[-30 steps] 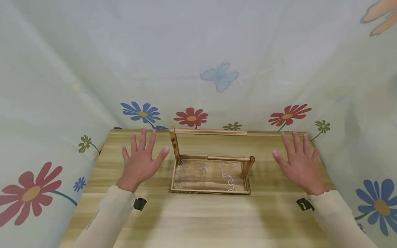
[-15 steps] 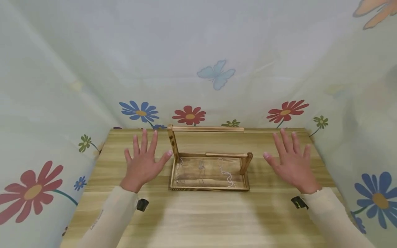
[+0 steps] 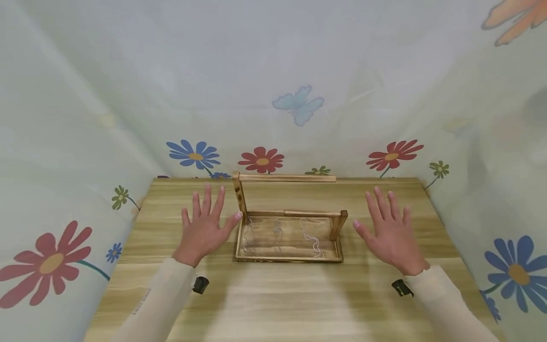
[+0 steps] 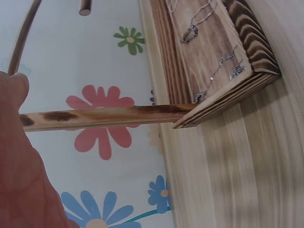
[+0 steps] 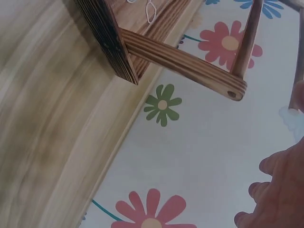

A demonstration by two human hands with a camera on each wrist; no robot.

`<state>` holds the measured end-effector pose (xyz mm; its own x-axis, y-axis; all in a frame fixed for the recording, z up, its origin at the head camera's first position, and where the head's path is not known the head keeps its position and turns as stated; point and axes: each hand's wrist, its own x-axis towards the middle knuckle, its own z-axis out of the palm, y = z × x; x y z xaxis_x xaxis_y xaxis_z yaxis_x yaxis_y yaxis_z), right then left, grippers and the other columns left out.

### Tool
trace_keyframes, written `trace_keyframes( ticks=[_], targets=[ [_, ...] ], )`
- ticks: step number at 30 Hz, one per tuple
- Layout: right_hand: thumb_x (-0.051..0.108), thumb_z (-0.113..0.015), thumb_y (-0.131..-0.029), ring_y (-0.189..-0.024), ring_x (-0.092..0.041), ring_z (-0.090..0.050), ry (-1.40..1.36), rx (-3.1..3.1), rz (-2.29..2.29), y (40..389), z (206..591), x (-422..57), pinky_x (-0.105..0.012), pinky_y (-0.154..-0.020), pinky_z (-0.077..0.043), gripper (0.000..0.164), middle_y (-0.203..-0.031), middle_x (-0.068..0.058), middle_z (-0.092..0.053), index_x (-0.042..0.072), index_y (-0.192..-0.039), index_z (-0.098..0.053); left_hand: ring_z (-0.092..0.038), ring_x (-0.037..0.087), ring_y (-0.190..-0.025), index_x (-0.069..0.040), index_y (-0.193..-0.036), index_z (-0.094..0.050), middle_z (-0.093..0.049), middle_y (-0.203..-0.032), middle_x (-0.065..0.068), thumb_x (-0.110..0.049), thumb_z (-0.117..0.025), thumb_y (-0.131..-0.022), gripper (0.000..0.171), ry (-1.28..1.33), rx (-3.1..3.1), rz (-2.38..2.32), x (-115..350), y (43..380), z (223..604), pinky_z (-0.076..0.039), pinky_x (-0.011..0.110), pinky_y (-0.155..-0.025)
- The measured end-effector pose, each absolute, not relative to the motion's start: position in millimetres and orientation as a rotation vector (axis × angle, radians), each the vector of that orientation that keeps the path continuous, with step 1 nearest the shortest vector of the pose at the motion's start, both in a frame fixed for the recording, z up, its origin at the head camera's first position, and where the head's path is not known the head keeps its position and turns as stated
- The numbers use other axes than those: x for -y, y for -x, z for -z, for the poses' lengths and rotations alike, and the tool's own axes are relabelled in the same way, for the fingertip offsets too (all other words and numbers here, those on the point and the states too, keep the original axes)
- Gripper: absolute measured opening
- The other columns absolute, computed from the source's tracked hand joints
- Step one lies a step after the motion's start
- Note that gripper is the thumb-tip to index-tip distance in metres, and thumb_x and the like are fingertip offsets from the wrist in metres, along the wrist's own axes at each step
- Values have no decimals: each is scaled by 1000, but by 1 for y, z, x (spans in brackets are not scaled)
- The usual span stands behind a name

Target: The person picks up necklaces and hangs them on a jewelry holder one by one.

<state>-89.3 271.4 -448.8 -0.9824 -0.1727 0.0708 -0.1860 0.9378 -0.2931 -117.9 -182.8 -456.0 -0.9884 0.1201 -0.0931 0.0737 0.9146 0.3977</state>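
Has the left hand (image 3: 205,236) spread wide, back upward, just beside a brown, scorched-grain wooden stand (image 3: 299,214), and the right hand (image 3: 391,240) likewise spread at the other end, pinching nothing with either. Seems to hover with both above the pale wood-grain table (image 3: 282,304); cannot tell for certain from overhead. Between the hands, the stand: a shallow rectangular tray (image 3: 290,260), a tall left post (image 3: 240,197) bearing a long upper bar (image 3: 288,177), a short right post (image 3: 338,226) bearing a lower bar (image 3: 320,214). Probably set midway to suit either hand, with bars free at one end, apparently for slipping loops on, and a rim below, likely for keeping small pieces in. Inside the tray, laid apart, perhaps against tangling: a thin silver beaded chain (image 4: 222,59) at the left, a silver chain with a dark clustered pendant (image 4: 190,34) in the middle, a looped thin white cord (image 3: 315,244) toward the right. Hard to follow from above: the fine links, faint against the wood. Hidden behind the hand in the left wrist view: the tall post's top; cannot tell whether touching. Cut off in the right wrist view: much of the hand and tray.
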Motion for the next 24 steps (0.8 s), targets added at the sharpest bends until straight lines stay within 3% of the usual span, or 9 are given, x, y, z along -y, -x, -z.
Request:
trace_keyframes(
  ticks=[11, 16, 24],
  targets=[
    [57, -46, -107, -164, -44, 0, -304, 3031, -526, 85, 474, -257, -78, -122, -6, 86, -178, -12, 0, 11, -169, -9, 17, 45, -161, -28, -170, -1, 19, -176, 2, -64, -20, -109, 74, -199, -2999, -581, 183, 118, 470, 2, 78, -122],
    [59, -46, -106, -163, -46, -3, -307, 3039, -540, 82, 486, -253, -77, -123, -6, 88, -178, -13, -1, 9, -169, -9, 13, 46, -162, -23, -170, -5, 11, -177, 6, -56, -26, -111, 71, -221, -3032, -585, 183, 119, 480, -1, 76, -124],
    [58, -44, -107, -163, -46, -4, -297, 3031, -529, 84, 508, -250, -76, -123, -8, 87, -178, -15, -4, 9, -169, -7, 15, 42, -162, -25, -170, -4, 14, -177, 5, -58, -23, -111, 70, -222, -3038, -607, 185, 124, 508, 2, 76, -124]
  ],
)
